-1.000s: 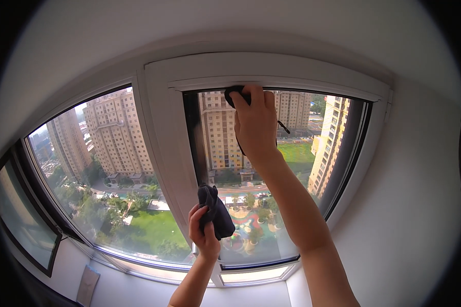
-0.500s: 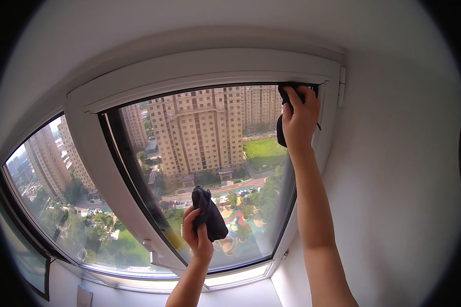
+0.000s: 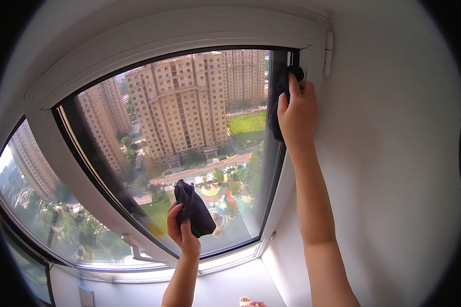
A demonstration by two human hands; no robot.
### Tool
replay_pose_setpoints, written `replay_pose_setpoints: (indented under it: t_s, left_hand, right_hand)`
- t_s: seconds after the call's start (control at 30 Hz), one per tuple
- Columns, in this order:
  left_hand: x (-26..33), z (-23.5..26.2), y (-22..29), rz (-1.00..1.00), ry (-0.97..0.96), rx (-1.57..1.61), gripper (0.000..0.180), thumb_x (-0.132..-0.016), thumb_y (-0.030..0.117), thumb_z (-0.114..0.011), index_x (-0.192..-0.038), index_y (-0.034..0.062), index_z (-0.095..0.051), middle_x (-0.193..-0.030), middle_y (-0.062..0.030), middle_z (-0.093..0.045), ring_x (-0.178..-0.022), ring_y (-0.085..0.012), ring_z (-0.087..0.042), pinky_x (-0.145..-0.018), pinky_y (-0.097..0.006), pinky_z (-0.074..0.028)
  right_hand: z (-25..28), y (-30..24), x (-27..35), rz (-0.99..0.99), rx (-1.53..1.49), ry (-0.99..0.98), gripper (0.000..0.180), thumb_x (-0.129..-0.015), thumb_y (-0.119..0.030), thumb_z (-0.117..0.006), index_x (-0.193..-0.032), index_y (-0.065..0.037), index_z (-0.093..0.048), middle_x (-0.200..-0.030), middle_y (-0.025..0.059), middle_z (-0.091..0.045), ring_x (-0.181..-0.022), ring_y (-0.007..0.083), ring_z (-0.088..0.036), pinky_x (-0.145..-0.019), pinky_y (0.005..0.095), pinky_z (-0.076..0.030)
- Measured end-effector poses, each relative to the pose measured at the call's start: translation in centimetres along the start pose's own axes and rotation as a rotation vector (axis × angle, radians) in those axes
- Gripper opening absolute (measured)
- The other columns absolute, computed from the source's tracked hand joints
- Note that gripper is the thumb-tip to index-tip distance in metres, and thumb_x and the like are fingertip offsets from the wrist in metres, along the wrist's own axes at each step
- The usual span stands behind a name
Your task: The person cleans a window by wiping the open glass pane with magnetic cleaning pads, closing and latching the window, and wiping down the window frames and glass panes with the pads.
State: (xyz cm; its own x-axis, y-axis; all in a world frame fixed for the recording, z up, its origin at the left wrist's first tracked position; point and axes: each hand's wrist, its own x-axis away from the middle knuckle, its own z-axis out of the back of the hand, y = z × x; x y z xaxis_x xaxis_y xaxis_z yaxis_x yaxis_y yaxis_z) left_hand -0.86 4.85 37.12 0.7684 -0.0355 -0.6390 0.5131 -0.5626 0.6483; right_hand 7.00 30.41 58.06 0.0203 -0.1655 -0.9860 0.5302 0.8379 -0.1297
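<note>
My left hand [image 3: 183,225] is closed on a bunched dark cloth [image 3: 195,210], held up in front of the lower part of the window pane [image 3: 189,128]. Higher up at the right, my right hand [image 3: 298,112] presses a second, black cloth [image 3: 277,115] against the window's right edge, just below the upper right corner. Its fingers are bent over that cloth, which partly hides behind the hand. The pane sits in a white window frame [image 3: 176,38] with a dark inner seal.
A white handle [image 3: 138,250] juts from the frame at lower left, beside another pane [image 3: 61,215]. A hinge [image 3: 328,53] sits at the upper right, next to a white wall [image 3: 384,153]. Below, part of a pink slipper [image 3: 251,302] shows. Tall buildings stand outside.
My right hand has slid with its cloth from the upper right corner down along the window's right edge. The view has shifted; my left hand still holds its cloth low before the pane.
</note>
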Motion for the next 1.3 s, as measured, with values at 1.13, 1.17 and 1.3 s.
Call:
replay_pose_setpoints:
  t_s: [1.13,1.17,1.3]
  left_hand:
    - [2.0,22.1,8.5,0.067,0.319,-0.164,0.032,-0.078,-0.002,-0.041,-0.106,-0.0024,-0.057,-0.110,-0.0109,-0.055,-0.102,-0.0176,-0.051,-0.095,-0.029,-0.036]
    - [1.7,22.8,8.8,0.074,0.324,-0.153,0.032,-0.078,-0.002,-0.041,-0.106,-0.0023,-0.057,-0.110,-0.0108,-0.055,-0.101,-0.0176,-0.051,-0.095,-0.029,-0.037]
    - [1.0,24.9,8.5,0.064,0.314,-0.179,0.034,-0.077,-0.002,-0.040,-0.106,-0.0021,-0.057,-0.114,-0.0118,-0.054,-0.104,-0.0186,-0.050,-0.097,-0.030,-0.035]
  right_hand:
    - [1.4,-36.3,4.6,-0.032,-0.952,0.000,0.046,-0.074,0.000,-0.063,-0.119,-0.005,-0.053,-0.103,0.0132,-0.045,-0.091,0.0282,-0.053,-0.079,0.0379,-0.047]
    - [1.0,-37.2,3.8,0.008,-0.844,0.043,0.048,-0.073,0.001,-0.064,-0.119,-0.005,-0.053,-0.103,0.0132,-0.045,-0.093,0.0291,-0.052,-0.080,0.0392,-0.048]
    - [0.7,-37.9,5.2,0.110,-0.646,0.123,0.046,-0.072,-0.005,-0.067,-0.116,-0.001,-0.053,-0.109,0.0147,-0.046,-0.097,0.0300,-0.052,-0.076,0.0350,-0.052]
